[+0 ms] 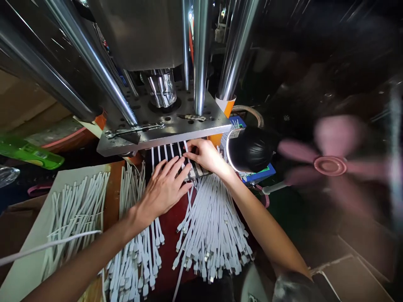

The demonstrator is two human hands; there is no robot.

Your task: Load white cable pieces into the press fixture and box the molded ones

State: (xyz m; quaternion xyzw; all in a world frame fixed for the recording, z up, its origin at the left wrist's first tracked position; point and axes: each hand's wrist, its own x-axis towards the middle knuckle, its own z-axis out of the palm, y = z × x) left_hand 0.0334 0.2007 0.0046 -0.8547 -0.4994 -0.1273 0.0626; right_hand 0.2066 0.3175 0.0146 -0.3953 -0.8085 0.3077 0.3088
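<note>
My left hand (166, 184) lies palm down with its fingers spread, resting across several flat white USB cables set side by side in a dark fixture (160, 153) under the press plate (170, 136). Beside it, my right hand (204, 155) pinches one white USB cable (185, 146) at the right end of the row. The fingertips hide part of that cable. A thick fan of white USB cables (214, 226) spreads below my right hand, connectors toward me. Another bundle of cables (134, 251) lies left of it, partly behind my left forearm.
Steel columns (200, 54) rise from the plate, where a wrench (135, 129) lies. A black lamp (252, 149) stands right of my hand, near a spinning pink fan (330, 165). More cables (78, 205) lie on a board at left, below a green bottle (31, 154).
</note>
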